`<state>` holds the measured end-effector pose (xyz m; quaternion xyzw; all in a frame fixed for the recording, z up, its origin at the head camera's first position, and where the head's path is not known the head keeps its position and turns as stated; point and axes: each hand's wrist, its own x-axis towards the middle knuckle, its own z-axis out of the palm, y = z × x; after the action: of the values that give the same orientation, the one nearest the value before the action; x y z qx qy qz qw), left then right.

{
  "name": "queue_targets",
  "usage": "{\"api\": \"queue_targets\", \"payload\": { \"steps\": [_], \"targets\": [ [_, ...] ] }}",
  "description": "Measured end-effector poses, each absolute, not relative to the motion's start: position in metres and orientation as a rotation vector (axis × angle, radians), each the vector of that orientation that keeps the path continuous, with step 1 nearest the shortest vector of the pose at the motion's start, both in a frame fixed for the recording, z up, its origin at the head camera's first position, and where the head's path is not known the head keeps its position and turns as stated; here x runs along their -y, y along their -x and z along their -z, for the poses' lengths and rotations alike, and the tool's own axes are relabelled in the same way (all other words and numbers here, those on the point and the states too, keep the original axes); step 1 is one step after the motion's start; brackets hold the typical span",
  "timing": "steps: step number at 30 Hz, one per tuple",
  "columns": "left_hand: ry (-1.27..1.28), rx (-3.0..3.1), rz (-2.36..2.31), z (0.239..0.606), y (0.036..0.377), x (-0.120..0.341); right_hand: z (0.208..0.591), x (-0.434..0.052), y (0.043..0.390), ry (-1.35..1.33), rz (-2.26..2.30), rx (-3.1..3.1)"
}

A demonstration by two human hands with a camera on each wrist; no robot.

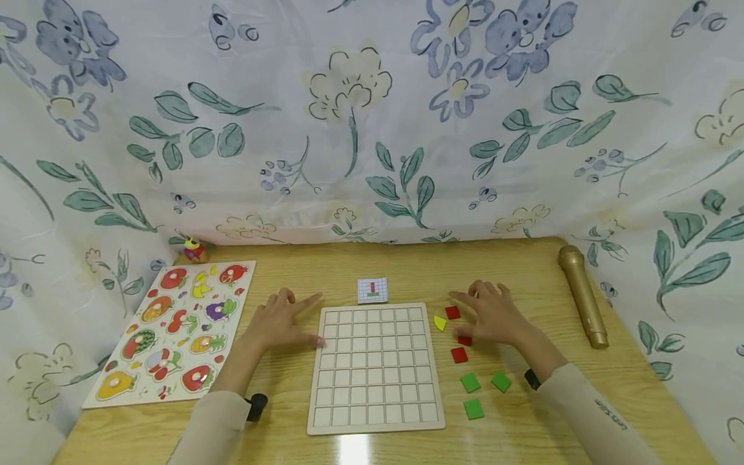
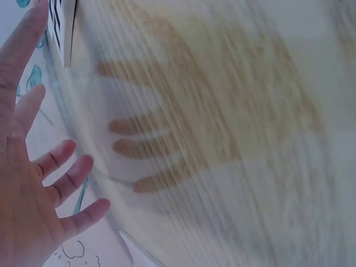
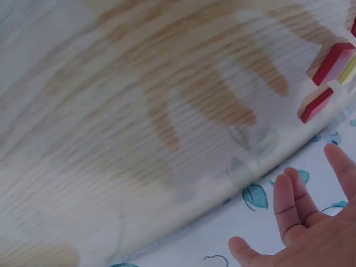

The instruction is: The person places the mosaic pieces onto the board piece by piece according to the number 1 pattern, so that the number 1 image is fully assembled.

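Observation:
A wooden grid board [image 1: 374, 361] lies in the middle of the table, all of its squares bare. By its upper left edge is my left hand [image 1: 281, 326], fingers spread, thumb tip right at the board's rim. Its fingers are straight and hold nothing in the left wrist view. My right hand [image 1: 493, 316] hovers over the tiles on the board's right, fingers apart and nothing in them. It partly covers one red tile [image 1: 464, 341]. Another red tile [image 1: 453, 312], a yellow rounded piece [image 1: 440, 323] and a third red tile [image 1: 459, 355] lie nearby. Green tiles [image 1: 471, 382] sit lower down.
Behind the board lies a small pattern card [image 1: 372, 282] with a red and green figure. A fruit puzzle board [image 1: 192, 284] occupies the left side, a small toy figure [image 1: 194, 250] behind it. On the right lies a gold microphone [image 1: 583, 297]. A floral curtain [image 1: 349, 194] encloses the table.

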<state>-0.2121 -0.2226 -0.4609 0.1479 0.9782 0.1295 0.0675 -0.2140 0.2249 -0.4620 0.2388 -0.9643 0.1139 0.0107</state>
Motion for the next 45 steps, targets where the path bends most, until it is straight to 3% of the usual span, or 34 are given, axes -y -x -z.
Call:
{"api": "queue_targets", "payload": {
  "steps": [45],
  "targets": [
    [-0.592, -2.897, -0.589, 0.475, 0.196, 0.228, 0.463, -0.203, 0.22, -1.036, -0.37, 2.986]
  ]
}}
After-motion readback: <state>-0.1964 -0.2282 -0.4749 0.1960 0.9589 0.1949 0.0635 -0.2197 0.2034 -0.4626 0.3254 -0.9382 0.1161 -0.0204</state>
